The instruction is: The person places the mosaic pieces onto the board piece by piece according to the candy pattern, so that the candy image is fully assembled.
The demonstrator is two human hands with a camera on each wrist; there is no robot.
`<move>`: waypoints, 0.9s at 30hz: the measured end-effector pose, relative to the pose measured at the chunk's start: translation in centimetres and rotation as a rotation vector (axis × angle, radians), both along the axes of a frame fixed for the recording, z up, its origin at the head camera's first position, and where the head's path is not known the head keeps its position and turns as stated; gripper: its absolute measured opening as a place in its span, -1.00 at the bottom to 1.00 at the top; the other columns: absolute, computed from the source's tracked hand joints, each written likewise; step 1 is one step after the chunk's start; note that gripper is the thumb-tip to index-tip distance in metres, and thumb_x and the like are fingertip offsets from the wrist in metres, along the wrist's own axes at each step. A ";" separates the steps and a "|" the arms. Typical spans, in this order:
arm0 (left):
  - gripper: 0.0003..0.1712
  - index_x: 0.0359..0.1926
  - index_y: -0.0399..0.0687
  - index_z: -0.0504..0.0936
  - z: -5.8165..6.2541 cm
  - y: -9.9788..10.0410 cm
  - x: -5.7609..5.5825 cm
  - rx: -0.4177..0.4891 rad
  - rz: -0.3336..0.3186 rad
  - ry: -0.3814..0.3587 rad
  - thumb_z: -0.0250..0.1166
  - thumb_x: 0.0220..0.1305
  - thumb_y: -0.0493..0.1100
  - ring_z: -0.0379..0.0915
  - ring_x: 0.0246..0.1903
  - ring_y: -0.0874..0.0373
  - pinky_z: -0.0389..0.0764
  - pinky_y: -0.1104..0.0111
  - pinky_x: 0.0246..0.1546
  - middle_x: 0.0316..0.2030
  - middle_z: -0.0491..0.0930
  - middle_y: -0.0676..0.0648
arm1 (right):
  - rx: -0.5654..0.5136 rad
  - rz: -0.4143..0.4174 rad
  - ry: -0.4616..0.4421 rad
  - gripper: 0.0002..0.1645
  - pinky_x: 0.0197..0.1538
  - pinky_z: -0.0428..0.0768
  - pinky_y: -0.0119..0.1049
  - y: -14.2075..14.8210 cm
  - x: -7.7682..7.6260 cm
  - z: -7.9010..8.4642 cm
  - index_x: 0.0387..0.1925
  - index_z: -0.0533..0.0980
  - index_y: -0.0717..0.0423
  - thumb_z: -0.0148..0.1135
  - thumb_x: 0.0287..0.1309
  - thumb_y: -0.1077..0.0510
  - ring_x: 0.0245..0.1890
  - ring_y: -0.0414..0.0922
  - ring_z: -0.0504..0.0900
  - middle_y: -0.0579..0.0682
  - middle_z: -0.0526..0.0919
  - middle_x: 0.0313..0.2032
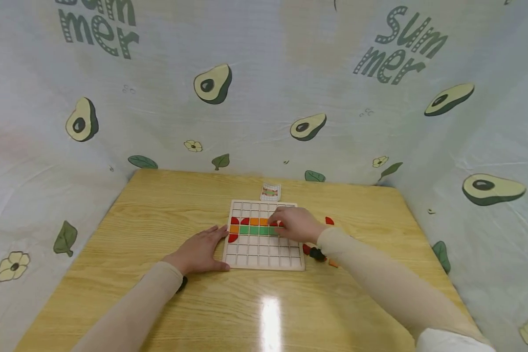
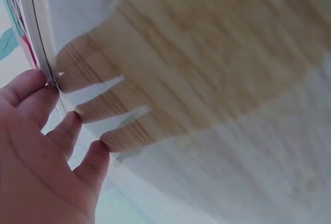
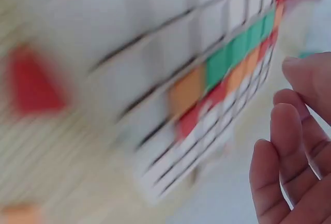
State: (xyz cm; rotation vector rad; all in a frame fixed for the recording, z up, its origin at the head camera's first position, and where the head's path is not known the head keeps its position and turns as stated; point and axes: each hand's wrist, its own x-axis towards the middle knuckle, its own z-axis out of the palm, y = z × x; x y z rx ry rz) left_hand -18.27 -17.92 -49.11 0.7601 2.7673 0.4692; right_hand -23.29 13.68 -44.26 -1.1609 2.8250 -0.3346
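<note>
A pale square board (image 1: 264, 267) with a grid of cells lies on the table. Its upper rows hold red pieces (image 1: 234, 221) with a curved edge, orange squares (image 1: 258, 222) and a row of green squares (image 1: 259, 230). My left hand (image 1: 202, 249) rests on the table with straight fingers touching the board's left edge and the thumb by its near-left corner. Over the right part of the coloured rows is my right hand (image 1: 301, 225), covering some cells. In the right wrist view its fingers (image 3: 287, 128) bend loosely, thumb apart, with nothing between them.
Behind the board lies a small card (image 1: 270, 191) with a printed coloured pattern. Right of the board are a loose red piece (image 1: 329, 220), another red piece (image 1: 306, 249) and an orange piece (image 1: 333, 263). A patterned cloth (image 1: 255, 137) hangs behind the table.
</note>
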 end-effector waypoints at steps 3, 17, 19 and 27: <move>0.20 0.51 -0.13 0.23 0.1 -0.1 0.0 -0.011 0.004 -0.001 0.40 0.01 0.44 0.02 0.46 -0.12 0.20 -0.08 0.34 0.50 0.13 -0.08 | -0.010 -0.085 -0.033 -0.71 -0.33 0.56 -0.34 3.6 0.5 0.3 -0.01 0.69 -0.01 0.38 0.21 0.14 -0.45 -0.26 0.52 -0.13 0.66 -0.12; 0.20 0.50 -0.15 0.23 0.1 -0.2 0.2 0.006 -0.003 0.000 0.41 0.02 0.43 0.03 0.46 -0.15 0.21 -0.08 0.34 0.50 0.14 -0.10 | 0.047 -0.163 -0.044 -0.65 -0.30 0.55 -0.35 8.7 4.3 -3.1 -0.07 0.70 -0.10 0.47 0.11 -0.06 -0.40 -0.33 0.47 -0.25 0.60 -0.23; 0.19 0.50 -0.14 0.23 0.1 -0.1 0.1 0.008 -0.004 -0.004 0.41 0.02 0.42 0.02 0.46 -0.15 0.20 -0.09 0.34 0.50 0.13 -0.09 | 0.059 -0.160 -0.025 -0.67 -0.30 0.54 -0.34 8.7 4.4 -3.3 -0.07 0.70 -0.10 0.45 0.11 -0.04 -0.39 -0.32 0.47 -0.25 0.60 -0.23; 0.19 0.51 -0.13 0.23 0.4 0.2 0.2 0.004 0.000 -0.015 0.41 0.02 0.42 0.00 0.46 -0.13 0.19 -0.10 0.34 0.51 0.12 -0.08 | 0.063 -0.169 -0.004 -0.67 -0.30 0.54 -0.33 8.8 4.4 -3.8 -0.05 0.69 -0.10 0.42 0.10 0.03 -0.36 -0.31 0.47 -0.25 0.59 -0.22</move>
